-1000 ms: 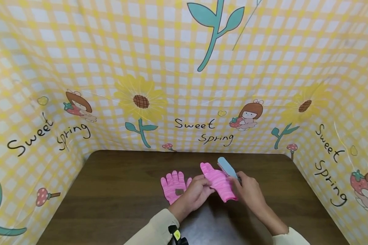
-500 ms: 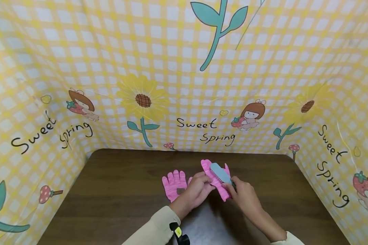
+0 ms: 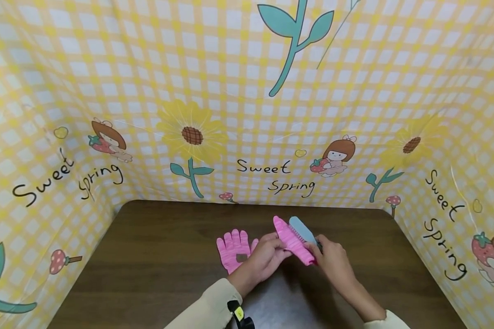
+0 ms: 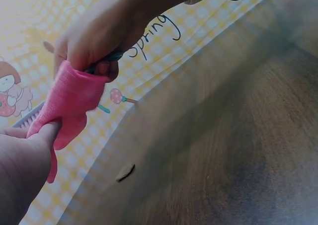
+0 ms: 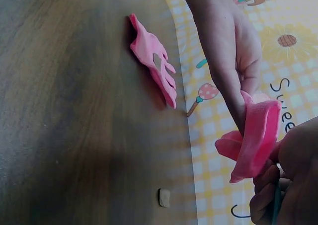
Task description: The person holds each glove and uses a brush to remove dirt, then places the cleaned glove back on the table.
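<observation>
A pink knitted glove (image 3: 293,243) is held up off the table, its fingers toward the back. My left hand (image 3: 265,256) pinches its left edge between thumb and fingers; in the left wrist view the thumb lies on the fabric. Curled round the handle of a light blue brush (image 3: 302,230) is my right hand (image 3: 333,258), its thumb at the glove's cuff. The bristles face the glove along its right side. In the right wrist view the cuff (image 5: 258,140) gapes, and only a bit of teal handle (image 5: 276,205) shows in my right fist.
A second pink glove (image 3: 232,249) with a grey-brown patch lies flat on the brown table (image 3: 156,256), left of my left hand. A small beige piece (image 5: 164,198) lies on the tabletop. Yellow checked cloth (image 3: 214,91) walls the back and both sides.
The brush moved left across the glove half a second ago, then back to its right side. The glove has turned and looks narrower. My left hand keeps its grip.
</observation>
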Tool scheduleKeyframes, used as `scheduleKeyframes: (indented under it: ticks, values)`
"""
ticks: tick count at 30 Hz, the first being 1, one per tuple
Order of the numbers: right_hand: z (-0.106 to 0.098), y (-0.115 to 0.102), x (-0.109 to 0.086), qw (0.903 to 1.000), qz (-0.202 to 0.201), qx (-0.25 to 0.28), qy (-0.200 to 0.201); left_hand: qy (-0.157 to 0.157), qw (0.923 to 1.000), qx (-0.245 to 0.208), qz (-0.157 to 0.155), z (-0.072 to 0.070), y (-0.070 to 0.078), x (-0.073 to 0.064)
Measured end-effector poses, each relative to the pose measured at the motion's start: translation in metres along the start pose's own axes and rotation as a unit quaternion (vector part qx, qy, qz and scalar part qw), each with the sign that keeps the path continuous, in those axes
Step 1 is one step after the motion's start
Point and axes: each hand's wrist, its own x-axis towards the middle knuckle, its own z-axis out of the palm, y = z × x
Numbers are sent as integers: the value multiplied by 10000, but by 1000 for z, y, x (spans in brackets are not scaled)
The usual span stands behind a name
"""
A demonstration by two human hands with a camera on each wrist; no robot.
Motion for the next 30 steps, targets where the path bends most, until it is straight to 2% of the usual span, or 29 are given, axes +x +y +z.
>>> scheduleKeyframes:
  ticks: [7,18,24,27,30]
  values:
    - [-7,6,4,9993,357,81,-121,-127,9998,132,55,1,1,-2]
    - [-7,17,4,9993,360,26,-48,49,10000,50,45,3,-4,-3]
    - [-13,27,4,9991,416,57,74,-180,9993,176,288,2,-5,-1]
    - [-17,24,2,9986,491,182,31,-236,9989,205,359,-1,-5,-1]
    - [-17,14,-2,9992,286,261,19,-260,9990,114,342,-2,-7,0]
